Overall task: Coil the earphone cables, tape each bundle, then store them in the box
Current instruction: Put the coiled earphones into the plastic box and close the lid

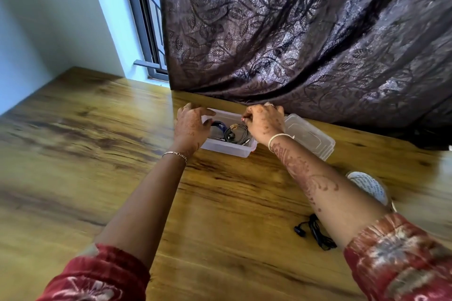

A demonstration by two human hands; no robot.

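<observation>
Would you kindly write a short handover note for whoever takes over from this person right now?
Left hand grips the left end of the box. Right hand is at its right end, fingers curled; whether it holds anything is unclear.
The box is open, its lid lying to its right. Done: a coiled grey bundle with a tan band lies inside, beside a blue item I cannot identify.
Left: a loose black earphone lies uncoiled on the table, with the tape roll near it. Coil, tape and store it.
</observation>
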